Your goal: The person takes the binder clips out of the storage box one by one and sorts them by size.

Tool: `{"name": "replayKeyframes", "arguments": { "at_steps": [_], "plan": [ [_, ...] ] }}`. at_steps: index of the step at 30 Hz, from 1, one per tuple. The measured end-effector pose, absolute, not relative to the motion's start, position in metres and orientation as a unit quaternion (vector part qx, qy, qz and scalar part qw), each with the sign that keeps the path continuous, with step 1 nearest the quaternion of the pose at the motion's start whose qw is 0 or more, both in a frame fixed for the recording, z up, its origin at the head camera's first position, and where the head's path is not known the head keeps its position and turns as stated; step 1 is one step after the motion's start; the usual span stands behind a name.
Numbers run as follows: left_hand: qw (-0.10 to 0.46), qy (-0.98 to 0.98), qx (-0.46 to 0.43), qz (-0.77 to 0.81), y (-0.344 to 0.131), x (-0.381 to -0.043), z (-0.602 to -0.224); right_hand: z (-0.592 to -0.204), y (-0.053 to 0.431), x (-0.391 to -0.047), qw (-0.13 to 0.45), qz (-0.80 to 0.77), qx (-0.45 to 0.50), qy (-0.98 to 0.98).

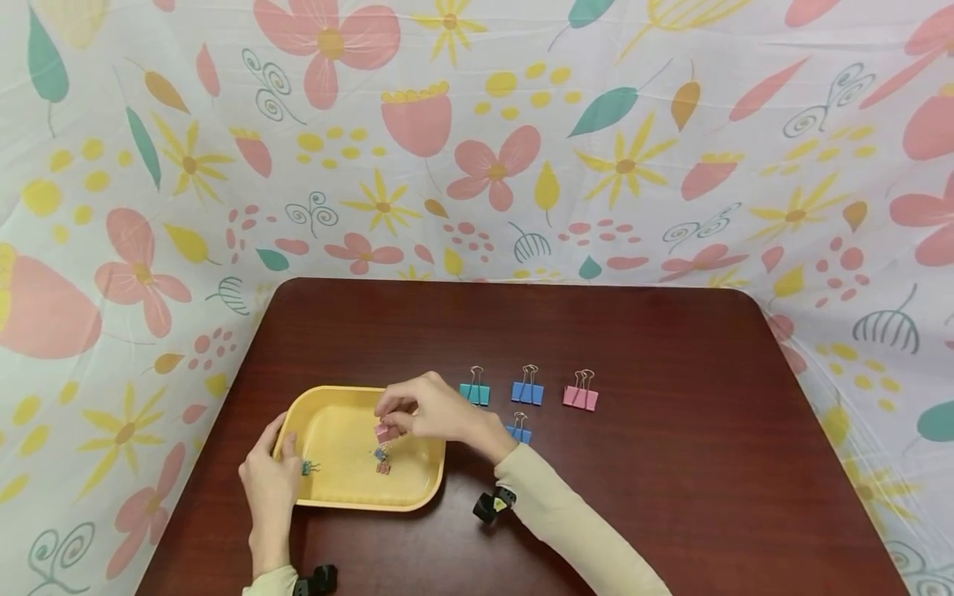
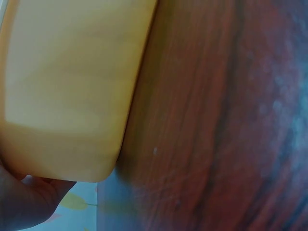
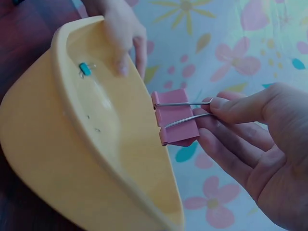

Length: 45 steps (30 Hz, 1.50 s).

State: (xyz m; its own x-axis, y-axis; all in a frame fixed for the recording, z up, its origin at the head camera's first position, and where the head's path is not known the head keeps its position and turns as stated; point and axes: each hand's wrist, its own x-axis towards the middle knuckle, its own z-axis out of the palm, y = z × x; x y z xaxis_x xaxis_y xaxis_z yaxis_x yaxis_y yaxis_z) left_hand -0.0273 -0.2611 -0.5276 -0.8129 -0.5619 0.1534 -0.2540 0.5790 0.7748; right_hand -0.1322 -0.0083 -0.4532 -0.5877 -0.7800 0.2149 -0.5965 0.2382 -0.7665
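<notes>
My right hand [image 1: 432, 410] pinches a large pink binder clip [image 3: 177, 115] by its wire handles, between thumb and fingers. The clip hangs over the yellow tray [image 1: 350, 497], apart from its floor. At the tray's left end my left hand [image 1: 272, 480] grips the rim, thumb on the inner side. Inside the tray lie a small teal binder clip [image 1: 308, 468], near the left wall, a small blue clip [image 1: 380, 454] and a small pinkish clip [image 1: 383, 468]. The left wrist view mostly shows the tray's outer wall [image 2: 67, 96].
Right of the tray, on the dark wood table [image 1: 671, 463], lie a teal binder clip [image 1: 474, 394], a blue one [image 1: 527, 392] and a pink one [image 1: 580, 397]. Another blue clip [image 1: 519, 433] is partly hidden by my right forearm. A flowered cloth [image 1: 492, 215] hangs behind.
</notes>
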Motion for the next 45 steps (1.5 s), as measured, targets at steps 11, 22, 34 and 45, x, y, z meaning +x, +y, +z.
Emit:
{"name": "replayKeyframes", "arguments": {
  "at_steps": [11, 22, 34, 45],
  "plan": [
    [0.189, -0.869, 0.243, -0.387, -0.261, -0.027, -0.525, -0.460, 0.022, -0.133, 0.088, -0.453, -0.437, 0.772],
    [0.187, -0.867, 0.242, -0.394, -0.260, -0.027, -0.527, -0.463, 0.048, -0.132, 0.067, -0.461, -0.411, 0.783],
    [0.173, -0.864, 0.251, -0.402, -0.261, -0.025, -0.526, -0.469, 0.086, -0.120, 0.059, -0.466, -0.370, 0.801],
    [0.167, -0.861, 0.254, -0.407, -0.260, -0.026, -0.525, -0.478, 0.122, -0.120, 0.073, -0.492, -0.313, 0.809]
  ]
}}
